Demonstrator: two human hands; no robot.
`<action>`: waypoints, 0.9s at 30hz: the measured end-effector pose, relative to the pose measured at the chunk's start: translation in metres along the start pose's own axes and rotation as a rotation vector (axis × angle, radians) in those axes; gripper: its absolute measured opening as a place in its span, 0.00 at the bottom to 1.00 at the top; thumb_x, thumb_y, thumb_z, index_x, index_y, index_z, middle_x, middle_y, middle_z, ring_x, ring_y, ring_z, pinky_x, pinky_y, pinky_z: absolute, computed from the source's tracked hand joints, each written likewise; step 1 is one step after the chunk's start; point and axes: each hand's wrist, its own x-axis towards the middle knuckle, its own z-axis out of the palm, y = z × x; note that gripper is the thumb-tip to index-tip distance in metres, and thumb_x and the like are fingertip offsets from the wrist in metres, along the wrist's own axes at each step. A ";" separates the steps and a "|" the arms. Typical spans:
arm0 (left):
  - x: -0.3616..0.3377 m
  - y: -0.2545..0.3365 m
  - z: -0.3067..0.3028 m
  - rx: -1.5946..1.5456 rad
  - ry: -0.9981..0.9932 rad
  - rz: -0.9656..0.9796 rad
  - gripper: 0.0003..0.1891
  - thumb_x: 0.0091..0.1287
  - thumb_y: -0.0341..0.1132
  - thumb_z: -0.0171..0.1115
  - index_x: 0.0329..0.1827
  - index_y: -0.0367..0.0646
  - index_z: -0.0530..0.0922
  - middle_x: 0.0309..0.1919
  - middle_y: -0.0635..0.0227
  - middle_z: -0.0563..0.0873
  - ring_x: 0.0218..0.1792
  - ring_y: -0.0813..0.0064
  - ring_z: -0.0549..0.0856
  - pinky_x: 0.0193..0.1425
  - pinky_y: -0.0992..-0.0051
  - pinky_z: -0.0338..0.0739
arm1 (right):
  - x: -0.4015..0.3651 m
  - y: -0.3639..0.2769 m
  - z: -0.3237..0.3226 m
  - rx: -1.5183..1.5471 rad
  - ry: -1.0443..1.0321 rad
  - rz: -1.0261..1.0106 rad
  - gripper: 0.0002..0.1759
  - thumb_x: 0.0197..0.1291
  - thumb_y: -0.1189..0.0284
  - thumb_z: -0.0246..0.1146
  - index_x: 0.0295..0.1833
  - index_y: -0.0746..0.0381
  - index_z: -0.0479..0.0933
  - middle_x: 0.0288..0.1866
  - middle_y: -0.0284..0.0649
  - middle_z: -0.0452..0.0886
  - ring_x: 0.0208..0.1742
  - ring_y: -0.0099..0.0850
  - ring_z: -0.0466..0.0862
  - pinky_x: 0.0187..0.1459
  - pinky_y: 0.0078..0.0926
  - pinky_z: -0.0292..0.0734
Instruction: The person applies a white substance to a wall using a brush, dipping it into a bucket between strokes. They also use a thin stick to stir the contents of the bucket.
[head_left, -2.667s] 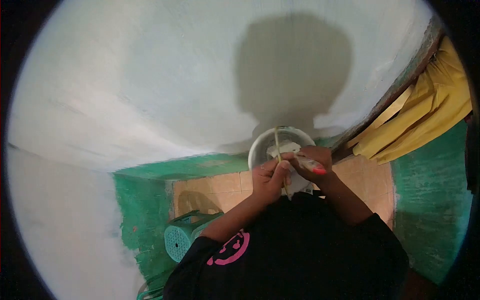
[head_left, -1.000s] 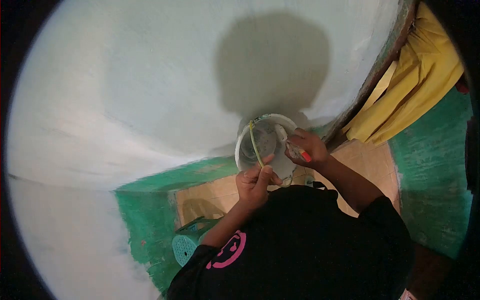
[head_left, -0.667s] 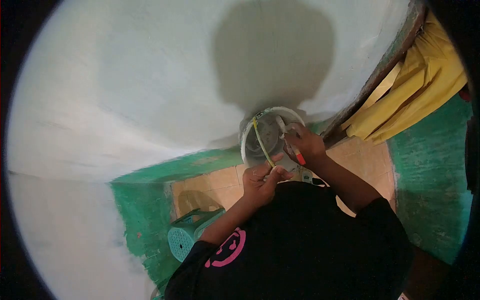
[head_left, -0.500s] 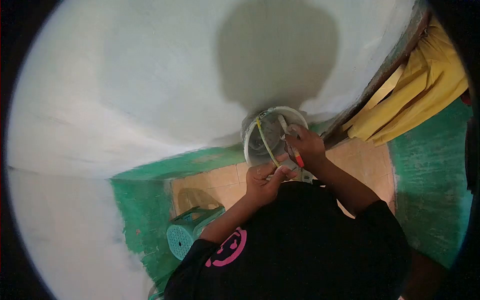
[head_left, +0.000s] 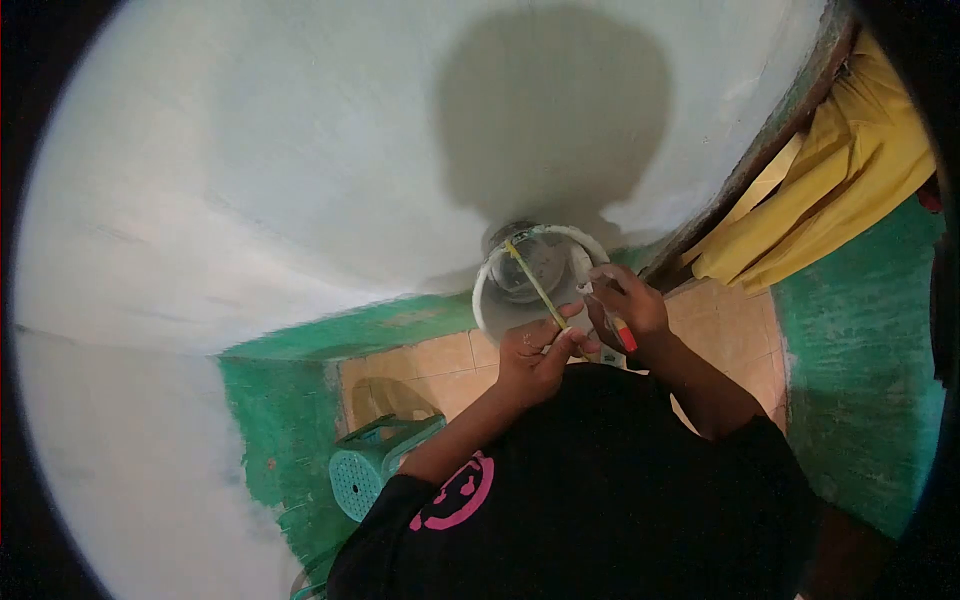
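A white bucket [head_left: 478, 300] with a smeared rim hangs or stands in front of my body, close to the wall. Greyish-white material coats its inside. My left hand [head_left: 535, 355] is closed round the bucket's thin yellow-green handle [head_left: 537, 285], which slants up to the far rim. Over the bucket's right side, my right hand [head_left: 632, 308] grips a paintbrush with a red handle end [head_left: 625, 335]. The pale head of the brush [head_left: 581, 265] points into the bucket by the right rim. Whitish smears mark the fingers of both hands.
A pale painted wall [head_left: 330, 150] fills the far side, with a green band along its bottom. At lower left is a turquoise plastic stool [head_left: 358, 485]. A yellow curtain [head_left: 830, 190] hangs at right. Orange-tan tiles [head_left: 735, 335] cover the floor.
The bucket has shifted slightly left and toward me. My right hand has moved a little right, drawing the brush back closer to the right rim. My left hand keeps hold of the handle.
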 end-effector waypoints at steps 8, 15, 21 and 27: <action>-0.001 -0.003 0.001 0.028 -0.097 -0.087 0.14 0.68 0.29 0.51 0.54 0.31 0.72 0.32 0.63 0.85 0.36 0.79 0.83 0.43 0.78 0.78 | -0.012 0.010 0.009 -0.138 -0.003 0.011 0.15 0.37 0.75 0.67 0.36 0.62 0.79 0.44 0.44 0.76 0.41 0.41 0.80 0.34 0.32 0.79; 0.003 -0.006 0.005 -0.038 -0.152 -0.047 0.12 0.68 0.30 0.51 0.50 0.32 0.74 0.33 0.62 0.85 0.38 0.78 0.83 0.44 0.78 0.79 | -0.015 0.014 0.011 -0.109 -0.120 0.094 0.13 0.41 0.74 0.65 0.37 0.61 0.79 0.47 0.45 0.76 0.43 0.42 0.80 0.38 0.34 0.78; 0.003 -0.009 0.003 0.002 -0.154 -0.038 0.12 0.68 0.30 0.51 0.50 0.33 0.74 0.31 0.63 0.85 0.37 0.78 0.83 0.43 0.77 0.79 | -0.018 0.019 0.013 -0.149 -0.112 0.059 0.11 0.46 0.75 0.63 0.39 0.61 0.79 0.47 0.44 0.76 0.43 0.41 0.80 0.38 0.32 0.78; -0.001 0.001 0.001 0.100 -0.105 -0.007 0.11 0.68 0.30 0.51 0.49 0.33 0.74 0.29 0.64 0.85 0.34 0.79 0.83 0.42 0.78 0.78 | -0.031 0.050 0.003 0.418 0.316 -0.056 0.12 0.57 0.80 0.55 0.47 0.64 0.74 0.38 0.44 0.76 0.35 0.31 0.79 0.40 0.22 0.74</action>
